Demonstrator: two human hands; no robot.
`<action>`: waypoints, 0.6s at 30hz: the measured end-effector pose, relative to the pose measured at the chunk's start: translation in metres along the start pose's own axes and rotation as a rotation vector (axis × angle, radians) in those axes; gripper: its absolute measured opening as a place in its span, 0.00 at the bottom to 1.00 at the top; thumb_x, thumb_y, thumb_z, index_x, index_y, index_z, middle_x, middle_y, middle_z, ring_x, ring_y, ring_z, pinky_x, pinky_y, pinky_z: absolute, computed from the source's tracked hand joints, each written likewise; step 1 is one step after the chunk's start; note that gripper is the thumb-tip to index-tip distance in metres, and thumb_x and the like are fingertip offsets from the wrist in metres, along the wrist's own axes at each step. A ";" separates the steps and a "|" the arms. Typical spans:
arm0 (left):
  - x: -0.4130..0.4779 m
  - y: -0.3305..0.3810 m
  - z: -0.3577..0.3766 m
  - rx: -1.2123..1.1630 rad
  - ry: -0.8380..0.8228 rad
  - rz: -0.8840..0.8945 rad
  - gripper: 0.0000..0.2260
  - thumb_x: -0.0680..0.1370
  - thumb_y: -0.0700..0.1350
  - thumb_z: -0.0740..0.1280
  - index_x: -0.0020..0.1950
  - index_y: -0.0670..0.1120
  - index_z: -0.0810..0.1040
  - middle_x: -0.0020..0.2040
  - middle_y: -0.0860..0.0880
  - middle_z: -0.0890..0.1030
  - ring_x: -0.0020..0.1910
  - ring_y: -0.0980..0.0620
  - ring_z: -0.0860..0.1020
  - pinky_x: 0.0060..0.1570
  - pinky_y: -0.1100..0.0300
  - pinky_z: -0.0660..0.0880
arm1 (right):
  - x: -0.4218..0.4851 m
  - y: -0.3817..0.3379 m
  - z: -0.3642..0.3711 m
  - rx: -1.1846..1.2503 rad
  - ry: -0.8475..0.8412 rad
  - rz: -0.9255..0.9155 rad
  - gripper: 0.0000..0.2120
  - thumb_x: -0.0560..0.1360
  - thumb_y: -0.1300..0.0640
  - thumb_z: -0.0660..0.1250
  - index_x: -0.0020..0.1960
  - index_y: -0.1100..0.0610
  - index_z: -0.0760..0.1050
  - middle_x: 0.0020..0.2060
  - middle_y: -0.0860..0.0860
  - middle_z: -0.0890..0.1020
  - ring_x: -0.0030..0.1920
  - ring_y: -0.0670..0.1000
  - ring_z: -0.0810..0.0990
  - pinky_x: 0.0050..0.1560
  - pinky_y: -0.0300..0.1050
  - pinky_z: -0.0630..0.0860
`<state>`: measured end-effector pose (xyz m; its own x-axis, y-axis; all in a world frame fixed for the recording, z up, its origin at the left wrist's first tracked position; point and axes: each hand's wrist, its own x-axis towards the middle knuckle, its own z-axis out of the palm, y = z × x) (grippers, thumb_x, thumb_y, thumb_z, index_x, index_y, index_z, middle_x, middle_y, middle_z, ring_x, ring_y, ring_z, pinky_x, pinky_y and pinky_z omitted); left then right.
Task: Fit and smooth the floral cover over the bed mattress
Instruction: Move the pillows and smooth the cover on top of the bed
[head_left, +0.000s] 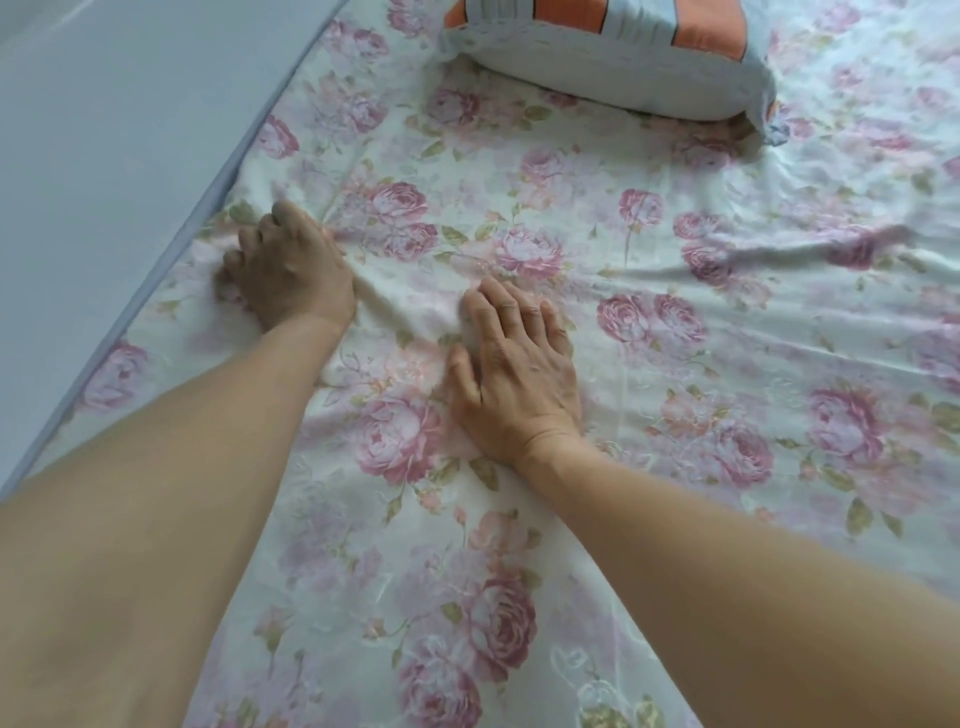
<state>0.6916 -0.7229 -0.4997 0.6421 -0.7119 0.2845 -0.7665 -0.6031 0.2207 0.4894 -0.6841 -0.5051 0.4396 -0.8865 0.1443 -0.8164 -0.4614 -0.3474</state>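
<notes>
**Floral cover on bed: both hands on the cloth near its left edge**

1. Floral cover (675, 405): white cloth printed with pink roses and green leaves. It lies spread over the bed and fills most of the view below and to the right of the pillow (608, 57).

2. Pillow: pale blue with orange bands. It rests on the cover at the top of the view, well apart from both hands.

3. Left hand (291, 265): below and to the left of the pillow, right at the cover's left edge. The fingers are curled down into the cloth and clench a bunch of it, and the fabric is gathered around the knuckles. The fingertips are buried in the folds and cannot be seen.

4. Right hand (519, 374): below the pillow, nearer the camera than the left hand and to its right. The palm lies flat on the cover with the fingers straight and held close together. It presses the cloth and grasps nothing.

5. Creases (405, 317): a raised ridge of cloth runs between the two hands. Shallower wrinkles (779, 249) fan out to the right below the pillow.

6. Grey-blue surface (104, 130): plain and flat, bordering the cover's left edge, left of the pillow. I cannot tell whether it is wall or floor.
</notes>
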 end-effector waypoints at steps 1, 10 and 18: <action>0.000 0.001 0.000 -0.004 0.001 -0.006 0.14 0.81 0.45 0.57 0.62 0.38 0.69 0.60 0.35 0.76 0.62 0.35 0.71 0.60 0.43 0.64 | 0.000 0.001 0.000 0.006 0.012 0.005 0.27 0.77 0.46 0.51 0.74 0.53 0.60 0.74 0.49 0.61 0.75 0.50 0.54 0.76 0.50 0.44; -0.002 -0.010 -0.011 -0.420 0.102 -0.126 0.13 0.75 0.34 0.59 0.58 0.45 0.72 0.61 0.44 0.73 0.62 0.43 0.70 0.56 0.51 0.69 | 0.000 0.000 0.000 -0.008 -0.055 -0.017 0.26 0.80 0.43 0.47 0.77 0.47 0.56 0.77 0.44 0.54 0.77 0.46 0.47 0.76 0.50 0.40; -0.031 0.004 -0.002 0.063 -0.335 0.438 0.27 0.82 0.59 0.43 0.80 0.51 0.45 0.80 0.51 0.45 0.78 0.51 0.44 0.76 0.48 0.42 | 0.000 -0.004 -0.001 -0.079 -0.082 -0.002 0.27 0.79 0.44 0.45 0.77 0.46 0.53 0.77 0.43 0.51 0.77 0.45 0.44 0.75 0.49 0.37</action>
<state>0.6688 -0.7028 -0.5061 0.2409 -0.9703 0.0226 -0.9671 -0.2380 0.0898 0.4919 -0.6821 -0.5025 0.4680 -0.8811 0.0673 -0.8409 -0.4675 -0.2728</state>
